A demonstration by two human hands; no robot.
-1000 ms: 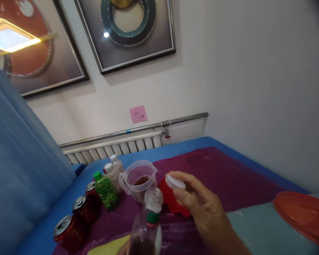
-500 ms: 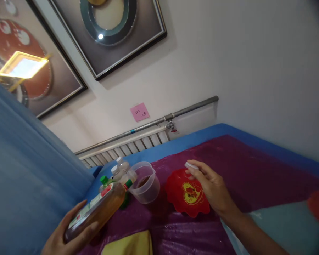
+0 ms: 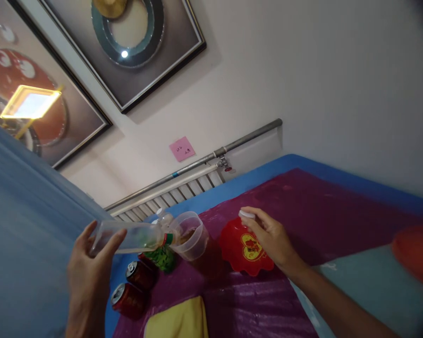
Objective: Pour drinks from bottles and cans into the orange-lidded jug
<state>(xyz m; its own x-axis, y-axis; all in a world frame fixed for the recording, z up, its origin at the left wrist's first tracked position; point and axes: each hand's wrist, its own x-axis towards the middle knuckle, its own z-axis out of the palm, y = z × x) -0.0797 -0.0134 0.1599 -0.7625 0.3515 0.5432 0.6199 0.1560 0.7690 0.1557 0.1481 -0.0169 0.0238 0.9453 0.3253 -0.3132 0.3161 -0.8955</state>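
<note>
My left hand [image 3: 93, 267] is wrapped around a clear plastic bottle [image 3: 127, 234] tipped nearly level. A green and red band circles its neck, and some amber liquid lies toward that end. The bottle's mouth is at the left rim of a translucent plastic jug [image 3: 201, 244] holding brown liquid. Between the fingertips of my right hand [image 3: 273, 237] is a white bottle cap [image 3: 246, 214], held over the far edge of a red scalloped plate [image 3: 232, 249] with a yellow heart-shaped print.
Two dark red cans [image 3: 129, 300] stand below the bottle, near a green-patterned bottle [image 3: 164, 258]. Behind are capped clear bottles [image 3: 165, 217]. A folded yellow cloth [image 3: 178, 319] lies in front on the purple table cover [image 3: 254, 300]. A red item [image 3: 418, 253] is at right; a blue curtain [image 3: 31, 234] hangs left.
My left hand has raised the bottle's base, bringing it from a slant to nearly level. The liquid inside looks much reduced. The cans have come into view; my right hand still holds the cap.
</note>
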